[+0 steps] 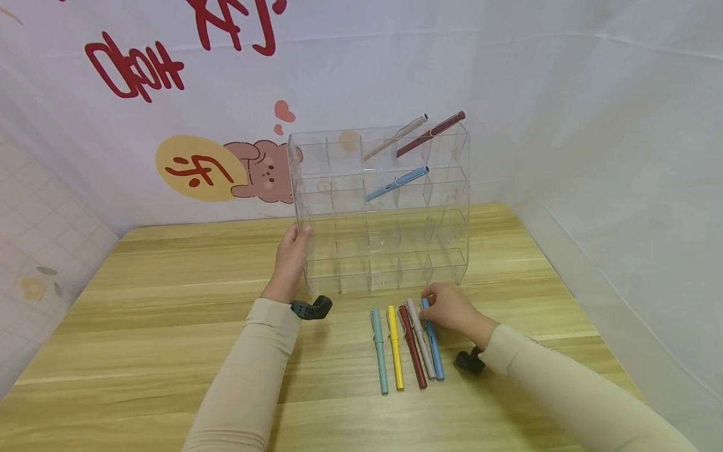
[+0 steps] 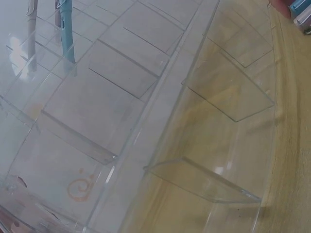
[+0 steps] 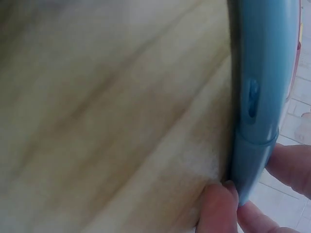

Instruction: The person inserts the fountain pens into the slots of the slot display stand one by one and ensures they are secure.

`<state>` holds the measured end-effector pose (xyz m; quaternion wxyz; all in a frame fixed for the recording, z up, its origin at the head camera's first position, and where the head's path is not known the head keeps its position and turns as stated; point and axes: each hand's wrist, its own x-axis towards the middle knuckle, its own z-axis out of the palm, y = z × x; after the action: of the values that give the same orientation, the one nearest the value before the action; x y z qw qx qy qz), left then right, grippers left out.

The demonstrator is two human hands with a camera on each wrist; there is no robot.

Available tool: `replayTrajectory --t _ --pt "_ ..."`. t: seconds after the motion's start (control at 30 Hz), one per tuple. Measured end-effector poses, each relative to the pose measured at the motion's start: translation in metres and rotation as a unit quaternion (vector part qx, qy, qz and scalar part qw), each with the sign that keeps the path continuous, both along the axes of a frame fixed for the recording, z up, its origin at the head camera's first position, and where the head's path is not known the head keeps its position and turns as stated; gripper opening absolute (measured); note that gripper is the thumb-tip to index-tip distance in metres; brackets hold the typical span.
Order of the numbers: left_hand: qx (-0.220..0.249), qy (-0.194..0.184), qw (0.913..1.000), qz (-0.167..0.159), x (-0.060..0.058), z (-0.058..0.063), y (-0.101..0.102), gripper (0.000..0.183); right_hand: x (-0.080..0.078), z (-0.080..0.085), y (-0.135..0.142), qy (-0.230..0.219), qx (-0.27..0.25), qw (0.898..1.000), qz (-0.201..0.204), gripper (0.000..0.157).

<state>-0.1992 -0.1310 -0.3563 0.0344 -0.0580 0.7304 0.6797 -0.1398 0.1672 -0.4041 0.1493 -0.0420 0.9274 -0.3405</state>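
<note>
A clear acrylic pen rack (image 1: 384,251) with tiers of small compartments stands upright on the table. My left hand (image 1: 290,260) grips its left side edge, thumb at the front. In front of the rack, my right hand (image 1: 452,311) pinches the capped end of a blue pen (image 1: 433,351), the rightmost in a row; the right wrist view shows fingertips (image 3: 218,206) around that blue pen (image 3: 262,107). Beside it lie a pale grey-lilac pen (image 1: 422,345), a dark red pen (image 1: 414,351), a yellow pen (image 1: 396,351) and a teal pen (image 1: 380,358).
A beige pen (image 1: 395,137) and a maroon pen (image 1: 432,134) lean in the rack's top tier. Another blue pen (image 1: 398,183) leans in the tier below. A white printed cloth (image 1: 519,94) hangs behind the wooden table (image 1: 141,351). Black wrist cameras (image 1: 312,308) sit on both wrists.
</note>
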Motion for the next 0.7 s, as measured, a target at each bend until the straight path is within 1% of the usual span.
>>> replayTrajectory --t 0.03,0.1,0.17,0.23,0.27,0.3,0.37,0.5,0.7 --pt "-0.001 0.000 1.0000 0.000 0.000 0.000 0.000 0.056 0.000 0.001 -0.001 -0.001 0.003 1.000 0.001 0.040" --pt "-0.003 -0.006 1.0000 -0.001 0.003 0.006 0.001 0.055 0.000 0.001 -0.001 -0.001 0.009 1.000 0.001 0.039" --pt "-0.007 -0.008 0.9999 0.002 0.004 0.007 0.002 0.055 -0.001 0.002 -0.002 0.002 0.014 1.000 0.005 0.037" --pt "-0.012 -0.007 0.9999 0.005 -0.002 -0.002 0.000 0.055 -0.001 0.001 -0.002 0.007 0.016 1.000 0.008 0.035" --pt "-0.013 -0.007 0.9999 0.006 -0.002 -0.002 0.000 0.055 -0.001 0.001 -0.002 0.009 0.017 1.000 0.008 0.033" --pt "-0.013 -0.004 0.9999 0.007 -0.004 -0.006 -0.001 0.055 -0.001 0.001 -0.002 0.011 0.017 1.000 0.010 0.032" --pt "-0.016 0.001 0.9998 0.009 -0.006 -0.010 -0.002 0.055 -0.002 0.000 -0.002 0.014 0.017 1.000 0.009 0.027" --pt "-0.017 0.010 0.9998 0.009 -0.007 -0.012 -0.002 0.056 -0.004 -0.002 -0.001 0.012 0.012 1.000 0.004 0.020" --pt "-0.021 0.010 0.9997 0.012 -0.007 -0.011 -0.001 0.054 -0.006 -0.002 0.002 0.001 -0.018 1.000 -0.010 0.017"
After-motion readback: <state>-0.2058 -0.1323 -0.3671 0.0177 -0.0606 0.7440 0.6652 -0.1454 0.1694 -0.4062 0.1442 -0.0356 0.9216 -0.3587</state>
